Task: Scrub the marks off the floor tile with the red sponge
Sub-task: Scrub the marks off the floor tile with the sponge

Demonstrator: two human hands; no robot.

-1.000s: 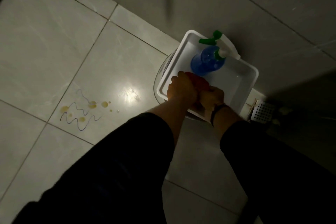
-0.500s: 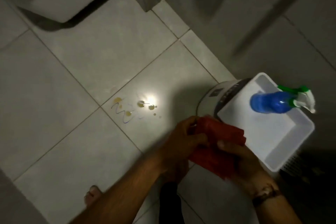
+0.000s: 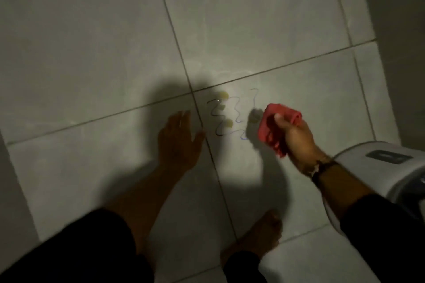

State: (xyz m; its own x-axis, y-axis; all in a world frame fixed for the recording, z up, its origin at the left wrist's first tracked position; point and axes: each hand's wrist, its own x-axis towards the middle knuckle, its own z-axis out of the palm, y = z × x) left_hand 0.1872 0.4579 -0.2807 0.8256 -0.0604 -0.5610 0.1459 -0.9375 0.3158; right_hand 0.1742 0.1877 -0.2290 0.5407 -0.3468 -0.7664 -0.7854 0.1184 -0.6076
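Observation:
Dark wavy pen marks (image 3: 232, 115) and a few yellowish blots lie on a pale floor tile (image 3: 299, 89), close to a crossing of grout lines. My right hand (image 3: 296, 138) is shut on the red sponge (image 3: 273, 126), held just right of the marks and slightly above the floor. My left hand (image 3: 178, 142) is spread flat with fingers apart on the neighbouring tile, just left of the marks, holding nothing.
A white rounded bucket or bin (image 3: 395, 167) with a dark label stands at the right edge, close to my right forearm. My bare foot (image 3: 257, 236) rests on the tile below. A wall base runs along the right side.
Both hands held the red sponge by the white tub before. Now only my right hand holds it, beside the marks, while my left hand is flat on the floor. The view swung onto the marks.

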